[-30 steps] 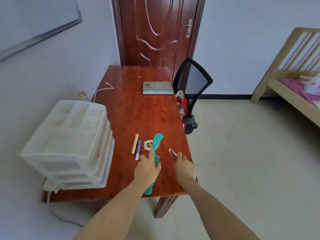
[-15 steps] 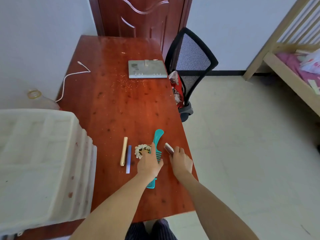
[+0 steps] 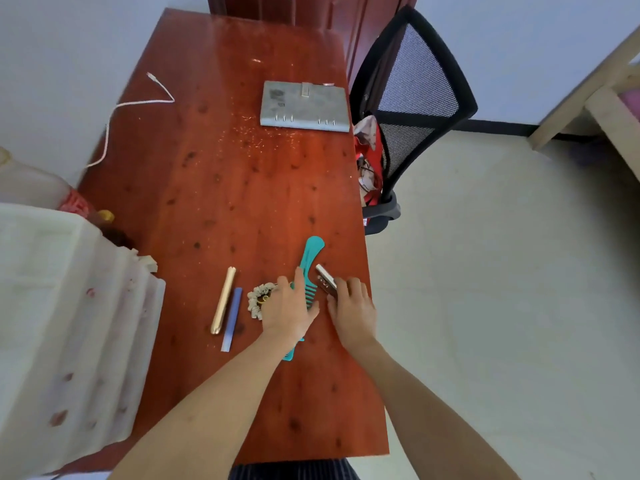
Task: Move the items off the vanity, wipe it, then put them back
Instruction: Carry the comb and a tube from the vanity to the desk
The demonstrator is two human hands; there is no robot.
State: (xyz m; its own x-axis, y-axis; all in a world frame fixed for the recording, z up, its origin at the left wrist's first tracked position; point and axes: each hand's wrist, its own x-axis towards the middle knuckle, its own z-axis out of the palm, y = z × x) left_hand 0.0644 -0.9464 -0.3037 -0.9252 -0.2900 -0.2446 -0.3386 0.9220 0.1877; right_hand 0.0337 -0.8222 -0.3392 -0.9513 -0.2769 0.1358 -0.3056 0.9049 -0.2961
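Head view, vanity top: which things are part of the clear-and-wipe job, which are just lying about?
Job items:
teal comb, under the left hand
silver clip, at the right hand
scrunchie
gold tube
blue strip
grey binder
white cable

Lying about:
mesh chair
plastic drawers
wooden bed frame

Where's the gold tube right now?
The gold tube lies on the vanity left of the hands, beside the blue strip, with the scrunchie to its right.

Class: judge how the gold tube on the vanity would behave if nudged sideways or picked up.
The gold tube looks round and smooth, so a sideways nudge would probably roll it toward the blue stick beside it. Its glossy finish may be slippery. It seems rigid, slim and likely light.
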